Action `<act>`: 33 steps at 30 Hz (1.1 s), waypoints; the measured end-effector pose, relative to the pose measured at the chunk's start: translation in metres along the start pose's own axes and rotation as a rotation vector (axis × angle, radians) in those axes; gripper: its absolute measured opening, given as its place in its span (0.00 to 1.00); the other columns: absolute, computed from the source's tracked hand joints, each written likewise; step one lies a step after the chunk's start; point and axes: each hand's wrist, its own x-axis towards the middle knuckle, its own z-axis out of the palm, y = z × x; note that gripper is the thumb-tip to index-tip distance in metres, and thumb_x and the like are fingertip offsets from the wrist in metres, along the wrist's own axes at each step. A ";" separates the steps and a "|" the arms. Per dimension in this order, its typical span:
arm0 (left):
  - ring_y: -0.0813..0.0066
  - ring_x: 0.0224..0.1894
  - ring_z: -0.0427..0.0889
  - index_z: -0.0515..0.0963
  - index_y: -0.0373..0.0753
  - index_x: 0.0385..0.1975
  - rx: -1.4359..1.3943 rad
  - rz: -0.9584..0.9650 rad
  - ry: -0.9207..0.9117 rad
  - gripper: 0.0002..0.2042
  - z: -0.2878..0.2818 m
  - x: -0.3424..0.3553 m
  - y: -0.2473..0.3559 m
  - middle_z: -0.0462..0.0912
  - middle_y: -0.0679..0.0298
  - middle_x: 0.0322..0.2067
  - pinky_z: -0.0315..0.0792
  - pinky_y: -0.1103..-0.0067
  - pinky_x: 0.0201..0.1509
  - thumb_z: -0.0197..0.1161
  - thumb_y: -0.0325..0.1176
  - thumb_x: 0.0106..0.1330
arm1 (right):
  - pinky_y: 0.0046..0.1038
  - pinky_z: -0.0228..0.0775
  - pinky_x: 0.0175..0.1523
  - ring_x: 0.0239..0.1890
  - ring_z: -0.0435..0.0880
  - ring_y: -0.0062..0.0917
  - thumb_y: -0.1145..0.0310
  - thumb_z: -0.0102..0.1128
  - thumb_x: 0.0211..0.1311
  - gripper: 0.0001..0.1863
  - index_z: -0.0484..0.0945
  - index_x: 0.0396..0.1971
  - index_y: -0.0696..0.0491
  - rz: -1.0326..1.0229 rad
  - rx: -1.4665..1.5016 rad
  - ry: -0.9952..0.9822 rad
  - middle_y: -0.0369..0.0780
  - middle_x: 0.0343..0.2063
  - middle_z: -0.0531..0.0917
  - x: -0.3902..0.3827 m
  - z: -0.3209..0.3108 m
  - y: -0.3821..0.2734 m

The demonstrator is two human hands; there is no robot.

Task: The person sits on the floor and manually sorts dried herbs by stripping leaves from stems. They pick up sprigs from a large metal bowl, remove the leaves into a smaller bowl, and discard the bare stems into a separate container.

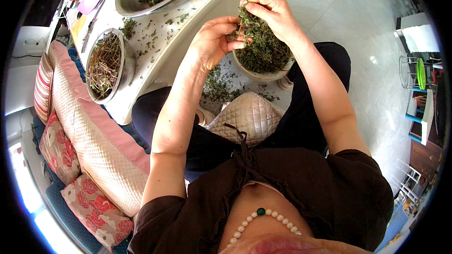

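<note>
Above a round pale tub [263,76] heaped with green leafy herbs [270,54], my right hand [275,14] pinches a leafy herb sprig [249,22] near its top. My left hand [214,40] comes in from the left, its fingers and thumb curled about the lower part of the same sprig. Part of the sprig is hidden by the fingers, and its leaves blend with the heap behind. The tub stands between my knees, partly covered by my right forearm.
On the white table [155,66] at left stand a metal bowl of bare stems [106,63] and a larger metal basin [162,8] of herbs. Loose leaves lie scattered there, and fallen sprigs [219,84] lie below. A pink-edged sofa [89,127] runs along the left.
</note>
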 end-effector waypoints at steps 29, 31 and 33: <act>0.74 0.28 0.76 0.74 0.30 0.36 0.260 0.077 0.003 0.08 0.005 0.008 -0.016 0.77 0.60 0.28 0.72 0.83 0.30 0.49 0.22 0.60 | 0.18 0.67 0.43 0.36 0.74 0.15 0.74 0.55 0.62 0.07 0.79 0.35 0.61 -0.013 0.042 0.069 0.34 0.36 0.80 0.000 -0.010 -0.007; 0.68 0.33 0.79 0.73 0.29 0.39 0.238 0.069 0.030 0.09 0.013 0.006 -0.012 0.78 0.57 0.32 0.77 0.79 0.37 0.48 0.23 0.61 | 0.18 0.68 0.43 0.37 0.75 0.15 0.74 0.55 0.62 0.07 0.79 0.35 0.61 -0.030 -0.018 0.032 0.34 0.36 0.80 -0.001 -0.010 -0.008; 0.63 0.39 0.81 0.71 0.27 0.42 0.176 0.070 -0.004 0.11 0.014 0.006 -0.009 0.78 0.54 0.36 0.79 0.74 0.45 0.47 0.24 0.63 | 0.18 0.68 0.43 0.37 0.75 0.15 0.74 0.55 0.62 0.07 0.79 0.36 0.61 -0.045 -0.033 0.019 0.35 0.36 0.80 -0.001 -0.012 -0.007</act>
